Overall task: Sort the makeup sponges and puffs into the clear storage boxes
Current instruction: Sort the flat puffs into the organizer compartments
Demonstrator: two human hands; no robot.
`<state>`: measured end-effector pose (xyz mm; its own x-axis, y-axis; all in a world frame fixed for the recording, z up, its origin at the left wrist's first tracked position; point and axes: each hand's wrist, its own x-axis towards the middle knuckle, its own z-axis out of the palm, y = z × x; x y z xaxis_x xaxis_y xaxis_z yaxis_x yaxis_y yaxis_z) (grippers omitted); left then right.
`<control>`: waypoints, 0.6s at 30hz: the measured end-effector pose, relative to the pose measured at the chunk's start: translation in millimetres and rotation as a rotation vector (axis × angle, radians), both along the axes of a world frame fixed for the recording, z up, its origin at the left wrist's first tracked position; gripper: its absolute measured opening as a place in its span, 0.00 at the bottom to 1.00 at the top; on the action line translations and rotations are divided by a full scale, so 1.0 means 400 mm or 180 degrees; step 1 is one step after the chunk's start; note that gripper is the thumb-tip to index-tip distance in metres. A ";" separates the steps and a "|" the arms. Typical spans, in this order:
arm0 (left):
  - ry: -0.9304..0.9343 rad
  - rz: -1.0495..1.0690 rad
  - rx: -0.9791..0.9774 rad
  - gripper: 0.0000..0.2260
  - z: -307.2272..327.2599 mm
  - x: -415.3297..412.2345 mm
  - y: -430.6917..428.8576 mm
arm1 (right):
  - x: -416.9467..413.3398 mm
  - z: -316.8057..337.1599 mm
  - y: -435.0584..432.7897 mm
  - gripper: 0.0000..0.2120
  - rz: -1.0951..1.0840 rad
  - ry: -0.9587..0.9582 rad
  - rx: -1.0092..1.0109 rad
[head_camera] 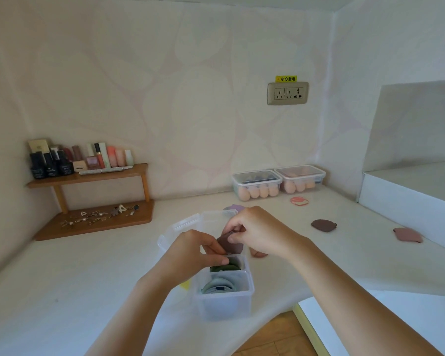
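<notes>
A clear divided storage box stands on the white counter before me, its lid open toward the back. Grey-blue puffs fill the near compartment and dark green puffs the middle one. Over the far compartment both hands pinch a dark brown puff: my left hand from the left, my right hand from above right. Loose puffs lie around: a brown one, a mauve one, a pink-white one, a lilac one and a pinkish one beside the box.
Two closed clear boxes with egg-shaped sponges stand by the back wall. A wooden shelf with cosmetic bottles and small hair clips fills the left corner. A raised white ledge borders the right. A wall socket sits above.
</notes>
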<state>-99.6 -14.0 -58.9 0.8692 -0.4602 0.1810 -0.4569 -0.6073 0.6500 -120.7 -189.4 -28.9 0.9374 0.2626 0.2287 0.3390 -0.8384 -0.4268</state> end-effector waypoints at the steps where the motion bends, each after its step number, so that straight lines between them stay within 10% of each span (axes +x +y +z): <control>1: -0.0012 -0.0017 0.0010 0.04 0.001 -0.002 -0.001 | -0.002 0.002 0.000 0.08 0.0013 0.0022 -0.0031; 18: 0.0114 -0.0162 0.0064 0.09 0.012 -0.010 0.007 | 0.004 0.010 0.041 0.13 0.0325 0.0471 -0.1118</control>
